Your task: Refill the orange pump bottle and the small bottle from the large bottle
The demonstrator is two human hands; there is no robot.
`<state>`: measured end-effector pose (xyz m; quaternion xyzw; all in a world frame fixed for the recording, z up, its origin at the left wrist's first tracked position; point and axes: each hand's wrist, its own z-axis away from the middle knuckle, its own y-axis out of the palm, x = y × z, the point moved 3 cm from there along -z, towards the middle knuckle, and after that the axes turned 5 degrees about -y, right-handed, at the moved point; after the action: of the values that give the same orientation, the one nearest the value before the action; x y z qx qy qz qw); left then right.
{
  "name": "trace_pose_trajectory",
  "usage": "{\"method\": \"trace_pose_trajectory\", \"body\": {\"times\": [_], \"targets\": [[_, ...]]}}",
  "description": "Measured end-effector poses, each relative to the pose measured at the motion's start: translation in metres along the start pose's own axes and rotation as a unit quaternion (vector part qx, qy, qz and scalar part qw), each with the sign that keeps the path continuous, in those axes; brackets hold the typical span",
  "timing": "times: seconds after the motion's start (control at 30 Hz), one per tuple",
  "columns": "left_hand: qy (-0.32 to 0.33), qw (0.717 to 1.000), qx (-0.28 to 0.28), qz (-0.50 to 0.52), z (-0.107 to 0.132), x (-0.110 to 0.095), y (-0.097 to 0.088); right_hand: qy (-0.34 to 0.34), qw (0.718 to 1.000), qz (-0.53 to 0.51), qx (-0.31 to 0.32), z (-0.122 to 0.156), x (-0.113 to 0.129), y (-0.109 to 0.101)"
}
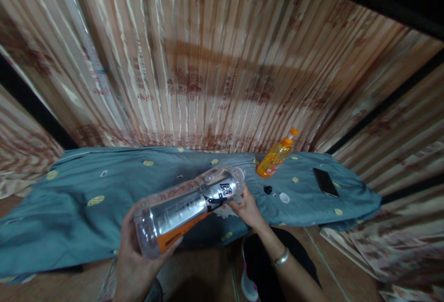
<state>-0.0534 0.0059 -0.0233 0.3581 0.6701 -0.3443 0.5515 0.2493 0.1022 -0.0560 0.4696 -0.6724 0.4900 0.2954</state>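
Note:
A large clear plastic bottle [187, 207] with a silver and orange label is held tilted between both my hands, its neck up to the right. My left hand [138, 255] is wrapped round its broad base. Near the neck, my right hand [247, 206] grips the bottle's right end; a silver bangle [281, 257] is on that wrist. No cap shows on the neck. Partly hidden below the bottle is a whitish crumpled thing [225, 211]. Close to my right hand lie a small black object [268, 189] and a round white piece [284, 198].
A bottle of orange liquid with an orange pump top [275, 157] stands on the green-blue bedding [121, 181]. A dark flat phone-like object [325, 182] lies to the right. Patterned curtains [208, 61] hang behind, with dark frame bars [388, 101] at the sides.

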Motion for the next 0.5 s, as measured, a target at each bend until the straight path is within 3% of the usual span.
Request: {"method": "trace_pose_trajectory", "body": {"times": [0.1, 0.33, 0.5], "targets": [[-0.016, 1.0, 0.02, -0.011, 0.0, -0.002, 0.001, 0.001, 1.0, 0.004, -0.003, 0.0, 0.001, 0.0], [-0.047, 0.999, -0.009, -0.003, 0.013, -0.037, 0.012, -0.003, 1.0, 0.008, -0.002, 0.001, -0.002, -0.001], [-0.02, 1.0, -0.004, -0.009, 0.008, -0.027, 0.008, -0.004, 1.0, 0.01, -0.001, 0.001, -0.005, 0.0]]}}
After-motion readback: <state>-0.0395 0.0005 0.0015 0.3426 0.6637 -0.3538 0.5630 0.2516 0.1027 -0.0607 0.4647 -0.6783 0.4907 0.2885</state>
